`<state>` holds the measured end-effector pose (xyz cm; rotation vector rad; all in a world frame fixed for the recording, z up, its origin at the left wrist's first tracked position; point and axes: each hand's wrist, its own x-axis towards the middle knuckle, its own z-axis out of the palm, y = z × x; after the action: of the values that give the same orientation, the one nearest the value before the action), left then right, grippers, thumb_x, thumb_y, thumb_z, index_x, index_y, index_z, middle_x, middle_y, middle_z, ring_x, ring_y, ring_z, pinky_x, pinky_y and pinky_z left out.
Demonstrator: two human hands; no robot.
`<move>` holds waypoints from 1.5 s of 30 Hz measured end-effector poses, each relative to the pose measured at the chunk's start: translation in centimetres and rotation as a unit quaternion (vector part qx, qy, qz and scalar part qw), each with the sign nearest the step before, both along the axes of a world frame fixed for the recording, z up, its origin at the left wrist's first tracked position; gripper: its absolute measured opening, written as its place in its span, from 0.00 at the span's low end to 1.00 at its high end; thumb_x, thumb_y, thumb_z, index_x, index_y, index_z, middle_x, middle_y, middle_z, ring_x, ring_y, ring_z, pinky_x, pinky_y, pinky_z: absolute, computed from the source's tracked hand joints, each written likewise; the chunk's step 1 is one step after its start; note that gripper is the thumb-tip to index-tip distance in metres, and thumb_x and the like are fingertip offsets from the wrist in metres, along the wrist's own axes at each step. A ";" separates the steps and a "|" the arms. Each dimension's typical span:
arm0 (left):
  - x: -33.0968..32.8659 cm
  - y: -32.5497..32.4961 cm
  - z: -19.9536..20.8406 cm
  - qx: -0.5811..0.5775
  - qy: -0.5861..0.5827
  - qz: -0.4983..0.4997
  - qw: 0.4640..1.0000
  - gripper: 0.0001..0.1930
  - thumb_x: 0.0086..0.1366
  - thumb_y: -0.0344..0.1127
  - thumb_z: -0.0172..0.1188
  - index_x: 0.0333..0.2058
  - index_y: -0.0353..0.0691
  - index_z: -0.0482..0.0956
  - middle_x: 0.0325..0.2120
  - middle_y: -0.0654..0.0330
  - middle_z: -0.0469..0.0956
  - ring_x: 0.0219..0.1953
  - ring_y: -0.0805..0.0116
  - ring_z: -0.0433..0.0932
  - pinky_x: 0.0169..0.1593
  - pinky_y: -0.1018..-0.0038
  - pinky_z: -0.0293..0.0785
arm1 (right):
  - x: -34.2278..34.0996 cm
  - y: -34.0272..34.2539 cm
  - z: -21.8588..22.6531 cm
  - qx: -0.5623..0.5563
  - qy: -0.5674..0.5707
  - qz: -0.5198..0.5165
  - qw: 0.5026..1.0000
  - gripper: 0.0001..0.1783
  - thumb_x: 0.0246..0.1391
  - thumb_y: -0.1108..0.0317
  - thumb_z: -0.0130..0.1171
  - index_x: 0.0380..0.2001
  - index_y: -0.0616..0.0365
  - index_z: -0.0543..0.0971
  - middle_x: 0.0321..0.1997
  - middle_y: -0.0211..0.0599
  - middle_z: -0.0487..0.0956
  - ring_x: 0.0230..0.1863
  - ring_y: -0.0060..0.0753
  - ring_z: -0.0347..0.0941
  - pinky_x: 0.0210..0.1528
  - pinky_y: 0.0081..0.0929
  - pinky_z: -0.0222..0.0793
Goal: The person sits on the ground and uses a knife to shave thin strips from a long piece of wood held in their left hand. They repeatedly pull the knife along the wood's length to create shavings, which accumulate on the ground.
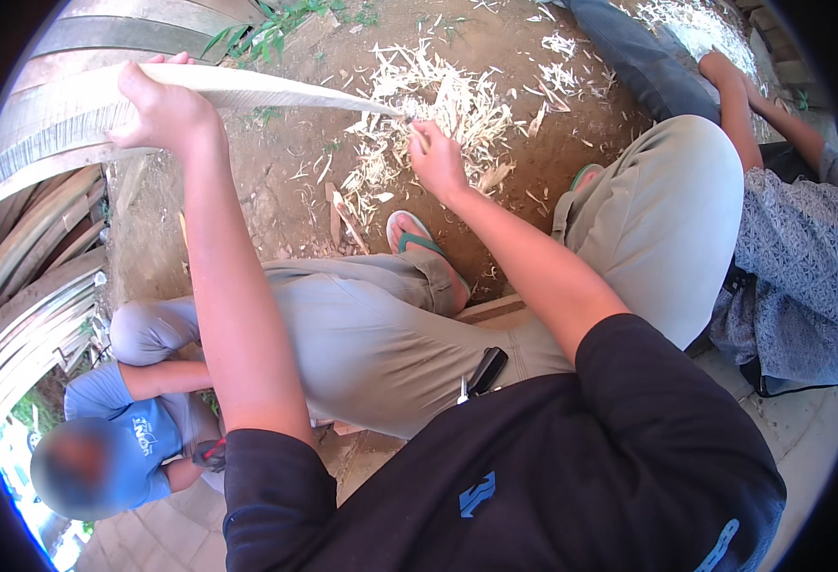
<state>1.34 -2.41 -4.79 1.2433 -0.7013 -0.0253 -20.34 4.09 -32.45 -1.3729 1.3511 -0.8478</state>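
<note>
A long pale wooden strip (276,88), wide near the left edge and narrowing to its far end, stretches across the upper left. My left hand (166,105) grips its wide part, thumb on the near side and fingers mostly hidden behind the wood. My right hand (438,162) is closed around a small tool with a pale handle (423,140). The tool's dark end meets the strip's narrow tip; its exact kind is too small to make out. Below both lies a heap of pale wood shavings (457,114) on the dirt.
Curved-looking planks (37,276) are stacked at the left, beside a person in a blue shirt (142,429). Another person in a patterned top (791,257) sits at the right. My sandalled foot (409,234) rests near the shavings. A black-handled object (487,370) lies at my waist.
</note>
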 end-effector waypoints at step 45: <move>-0.5 -0.5 0.2 -0.014 -0.085 0.057 0.995 0.44 0.64 0.40 0.69 0.64 0.26 0.47 0.54 0.39 0.71 0.48 0.55 0.78 0.50 0.62 0.79 | 2.0 0.2 -1.6 0.010 0.062 0.026 0.998 0.12 0.64 0.67 0.56 0.47 0.60 0.77 0.30 0.59 0.83 0.36 0.63 0.83 0.39 0.51 0.79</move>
<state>0.86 -2.93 -4.58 1.2672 -0.7740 0.1864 -18.31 4.28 -34.02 -1.4584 1.4080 -0.7223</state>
